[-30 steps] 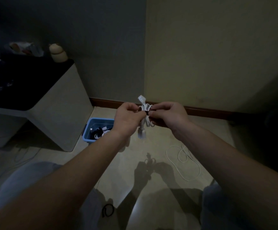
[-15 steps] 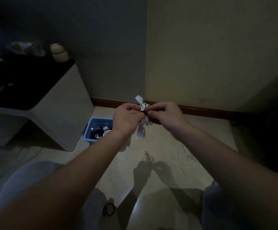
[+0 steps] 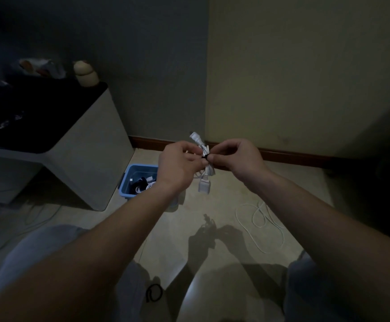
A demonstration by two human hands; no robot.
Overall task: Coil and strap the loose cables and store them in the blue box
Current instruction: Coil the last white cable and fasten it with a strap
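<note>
I hold a coiled white cable (image 3: 205, 180) in the air in front of me, one connector sticking up and another hanging down. A black strap (image 3: 206, 157) goes round its middle. My left hand (image 3: 180, 166) pinches the bundle from the left, and my right hand (image 3: 238, 159) pinches the strap from the right. The blue box (image 3: 128, 182) stands on the floor below my left hand, with several cables inside. A loose white cable (image 3: 262, 223) lies uncoiled on the floor to the right.
A white cabinet with a dark top (image 3: 49, 145) stands at the left beside the box. A black strap loop (image 3: 154, 296) lies on the floor between my knees. Thin wires trail on the floor at the far left (image 3: 38, 212). Walls meet in a corner straight ahead.
Both hands have kept hold of the bundle and shifted their fingers slightly on the strap. The upper connector has tipped a little to the left.
</note>
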